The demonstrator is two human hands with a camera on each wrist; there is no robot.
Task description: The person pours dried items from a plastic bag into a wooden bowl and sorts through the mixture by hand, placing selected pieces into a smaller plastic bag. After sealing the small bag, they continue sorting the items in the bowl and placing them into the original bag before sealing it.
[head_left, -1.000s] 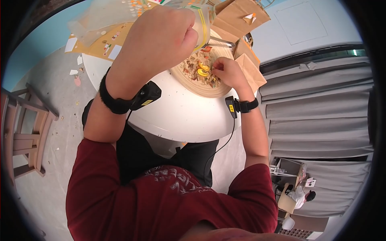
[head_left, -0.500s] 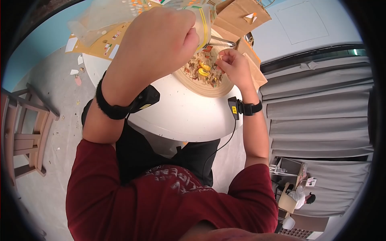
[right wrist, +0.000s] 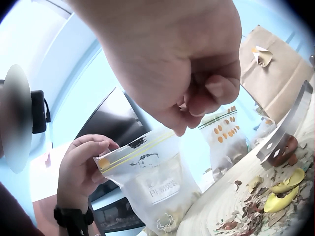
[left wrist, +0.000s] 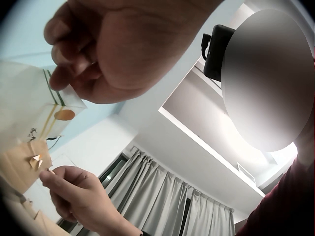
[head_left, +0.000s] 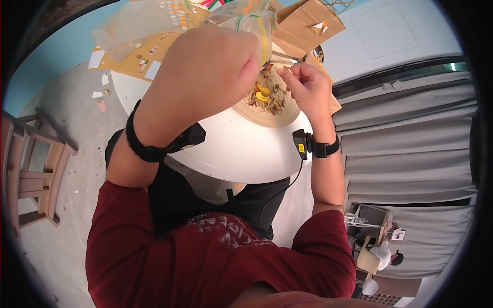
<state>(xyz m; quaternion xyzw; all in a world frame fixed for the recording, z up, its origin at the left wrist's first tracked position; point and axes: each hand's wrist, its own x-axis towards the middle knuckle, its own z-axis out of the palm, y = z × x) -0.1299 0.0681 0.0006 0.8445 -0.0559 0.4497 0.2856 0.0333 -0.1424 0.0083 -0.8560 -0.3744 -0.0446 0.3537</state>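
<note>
My left hand (head_left: 210, 77) grips the upper edge of a clear zip bag (right wrist: 162, 191) with a yellow seal line and a handwritten label inside. The bag hangs beside a round wooden plate (head_left: 275, 121) with dried plant bits (right wrist: 251, 211) and curved yellow pieces (head_left: 262, 96) on it. Above the plate's right side, my right hand (head_left: 312, 92) pinches a small tan piece (head_left: 287, 68) between thumb and fingers; I cannot tell its kind. In the right wrist view the curled fingers hide that piece. Metal tongs (right wrist: 288, 130) lie on the plate near a reddish-brown piece (right wrist: 284, 153).
Brown paper bags (head_left: 303, 25) stand behind the plate. Another clear bag with orange dots (right wrist: 226, 135) is at the back, over a tan sheet (head_left: 136, 56). The white table (head_left: 231, 149) curves toward my lap. Scraps and a wooden chair (head_left: 38, 169) are on the left floor.
My right hand has lifted off the plate's contents and moved up and right, with a small piece in its fingertips. My left hand has shifted slightly right, still gripping the zip bag.
</note>
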